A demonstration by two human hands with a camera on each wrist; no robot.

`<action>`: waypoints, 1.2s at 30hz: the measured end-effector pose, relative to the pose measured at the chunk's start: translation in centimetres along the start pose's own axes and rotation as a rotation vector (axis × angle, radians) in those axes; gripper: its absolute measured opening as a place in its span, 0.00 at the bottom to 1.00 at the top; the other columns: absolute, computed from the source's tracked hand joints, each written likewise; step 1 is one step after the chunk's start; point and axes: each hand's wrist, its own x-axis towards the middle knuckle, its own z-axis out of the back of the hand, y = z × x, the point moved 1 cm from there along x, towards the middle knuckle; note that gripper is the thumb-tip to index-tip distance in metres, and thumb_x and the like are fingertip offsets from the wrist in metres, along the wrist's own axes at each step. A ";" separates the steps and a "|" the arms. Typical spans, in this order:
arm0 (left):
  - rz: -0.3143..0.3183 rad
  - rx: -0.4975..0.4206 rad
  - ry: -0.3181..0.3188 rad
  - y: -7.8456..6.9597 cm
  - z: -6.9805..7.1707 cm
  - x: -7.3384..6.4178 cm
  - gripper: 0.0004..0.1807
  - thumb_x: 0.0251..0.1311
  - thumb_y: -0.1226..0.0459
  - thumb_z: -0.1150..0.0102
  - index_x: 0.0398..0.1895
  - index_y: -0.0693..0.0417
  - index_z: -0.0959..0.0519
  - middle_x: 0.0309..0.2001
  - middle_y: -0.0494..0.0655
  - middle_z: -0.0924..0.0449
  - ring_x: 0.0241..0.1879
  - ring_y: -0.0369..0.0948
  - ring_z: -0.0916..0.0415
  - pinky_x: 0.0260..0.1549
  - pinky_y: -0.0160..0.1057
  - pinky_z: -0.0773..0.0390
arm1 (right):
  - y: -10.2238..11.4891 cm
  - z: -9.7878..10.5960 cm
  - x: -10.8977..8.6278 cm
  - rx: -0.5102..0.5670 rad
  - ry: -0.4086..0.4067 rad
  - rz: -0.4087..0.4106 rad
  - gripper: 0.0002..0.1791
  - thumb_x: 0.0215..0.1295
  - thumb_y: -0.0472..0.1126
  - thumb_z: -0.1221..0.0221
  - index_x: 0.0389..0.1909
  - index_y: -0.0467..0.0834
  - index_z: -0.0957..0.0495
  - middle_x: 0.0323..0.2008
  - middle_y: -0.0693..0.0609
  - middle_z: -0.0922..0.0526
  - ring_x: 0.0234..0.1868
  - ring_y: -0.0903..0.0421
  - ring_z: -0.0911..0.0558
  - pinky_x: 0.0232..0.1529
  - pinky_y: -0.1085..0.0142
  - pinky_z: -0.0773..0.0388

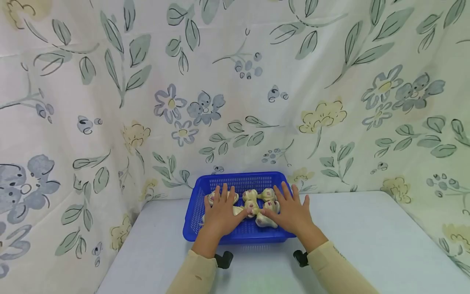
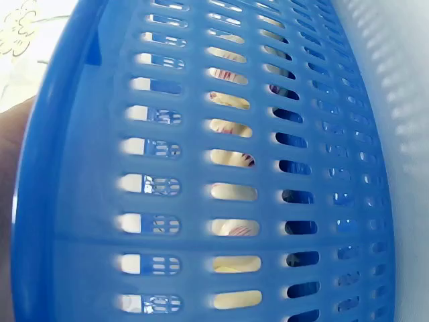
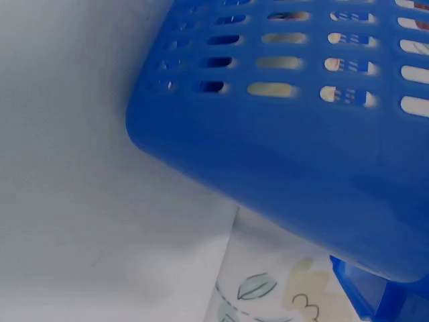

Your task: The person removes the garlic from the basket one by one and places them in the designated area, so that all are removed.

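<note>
Reaching over garlic (image 1: 252,206) in the basket (image 1: 253,237) seems the step; left hand (image 1: 222,214) and right hand (image 1: 294,214) spread, holding nothing — next move likely needs a curled grip.

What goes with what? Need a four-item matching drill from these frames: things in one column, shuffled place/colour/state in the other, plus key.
1. blue-free clue: basket
2. garlic bulbs
3. left hand
4. floral cloth

A. fingers spread
B. behind the white table
C. blue, with slotted walls
D. lying inside a container

Pairs: 1-C; 2-D; 3-A; 4-B
</note>
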 end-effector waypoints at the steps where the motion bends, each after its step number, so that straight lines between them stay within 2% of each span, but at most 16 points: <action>1: -0.003 0.000 -0.003 0.1 -0.1 -0.1 0.53 0.58 0.27 0.56 0.80 0.45 0.54 0.80 0.48 0.63 0.79 0.51 0.73 0.70 0.69 0.72 | 0.0 -0.2 0.0 0.003 0.000 0.003 0.56 0.56 0.79 0.51 0.78 0.49 0.49 0.79 0.42 0.55 0.78 0.34 0.61 0.65 0.24 0.66; 6: -0.041 -0.013 -0.023 0.3 -0.2 -0.4 0.50 0.62 0.31 0.55 0.80 0.44 0.55 0.80 0.49 0.62 0.79 0.50 0.71 0.71 0.67 0.70 | 0.2 -0.9 -0.2 0.013 -0.016 0.025 0.55 0.57 0.78 0.49 0.78 0.49 0.48 0.78 0.42 0.54 0.78 0.34 0.60 0.66 0.24 0.65; 8: -0.066 -0.024 -0.040 0.6 -0.1 -0.5 0.48 0.64 0.34 0.53 0.80 0.45 0.54 0.80 0.51 0.60 0.79 0.50 0.68 0.72 0.67 0.68 | 0.3 -1.1 -0.2 0.022 -0.040 0.052 0.53 0.59 0.75 0.47 0.78 0.49 0.47 0.78 0.42 0.51 0.78 0.35 0.57 0.67 0.25 0.61; 12: -0.114 -0.035 -0.089 1.3 -0.1 -0.8 0.43 0.68 0.41 0.50 0.79 0.47 0.49 0.79 0.53 0.53 0.78 0.51 0.58 0.72 0.66 0.62 | 0.4 -1.3 -0.5 0.037 -0.111 0.143 0.47 0.62 0.69 0.44 0.75 0.48 0.41 0.75 0.42 0.41 0.75 0.37 0.44 0.68 0.30 0.48; 16: -0.152 -0.073 -0.161 2.4 0.2 -1.6 0.34 0.69 0.47 0.48 0.75 0.49 0.38 0.74 0.51 0.38 0.74 0.50 0.43 0.74 0.60 0.52 | 0.5 -1.3 -0.7 0.049 -0.162 0.213 0.40 0.64 0.63 0.41 0.70 0.45 0.32 0.68 0.42 0.30 0.69 0.39 0.32 0.67 0.39 0.36; 20: -0.179 -0.156 -0.239 4.2 0.5 -2.6 0.26 0.68 0.52 0.44 0.67 0.50 0.27 0.66 0.48 0.26 0.68 0.48 0.32 0.72 0.55 0.41 | 0.6 -1.2 -0.9 0.072 -0.112 0.216 0.34 0.64 0.60 0.39 0.65 0.43 0.26 0.65 0.42 0.26 0.66 0.39 0.28 0.64 0.42 0.31; 23: -0.189 -0.216 -0.307 6.2 0.5 -3.3 0.22 0.67 0.55 0.40 0.62 0.51 0.22 0.62 0.48 0.22 0.65 0.47 0.28 0.70 0.55 0.37 | 0.5 -1.1 -0.9 0.084 -0.051 0.195 0.32 0.65 0.58 0.39 0.63 0.42 0.25 0.65 0.42 0.26 0.67 0.39 0.29 0.64 0.42 0.30; 26: -0.171 -0.268 -0.361 8.3 0.3 -4.0 0.20 0.65 0.58 0.39 0.58 0.53 0.20 0.60 0.49 0.21 0.63 0.49 0.26 0.67 0.56 0.33 | 0.4 -1.1 -0.7 0.085 -0.021 0.180 0.30 0.66 0.57 0.39 0.62 0.43 0.24 0.65 0.42 0.25 0.67 0.40 0.28 0.65 0.43 0.30; 28: -0.140 -0.321 -0.361 9.7 0.2 -4.4 0.19 0.66 0.58 0.39 0.58 0.52 0.20 0.61 0.50 0.21 0.64 0.50 0.26 0.65 0.56 0.31 | 0.3 -1.0 -0.5 0.084 -0.011 0.165 0.30 0.66 0.57 0.39 0.62 0.43 0.24 0.64 0.43 0.25 0.67 0.41 0.28 0.65 0.43 0.30; 32: -0.085 -0.422 -0.309 12.1 -0.2 -5.1 0.22 0.68 0.56 0.41 0.62 0.54 0.23 0.68 0.49 0.28 0.69 0.50 0.33 0.64 0.55 0.31 | 0.3 -0.9 -0.4 0.096 0.001 0.152 0.30 0.66 0.57 0.40 0.62 0.44 0.24 0.63 0.43 0.24 0.66 0.41 0.27 0.65 0.44 0.30; 36: -0.075 -0.441 -0.271 14.0 -0.7 -5.5 0.28 0.68 0.53 0.42 0.67 0.55 0.27 0.72 0.46 0.34 0.71 0.49 0.37 0.64 0.54 0.31 | 0.5 -1.0 -0.5 0.117 0.003 0.144 0.29 0.66 0.58 0.40 0.62 0.45 0.24 0.63 0.44 0.23 0.66 0.41 0.27 0.64 0.43 0.30</action>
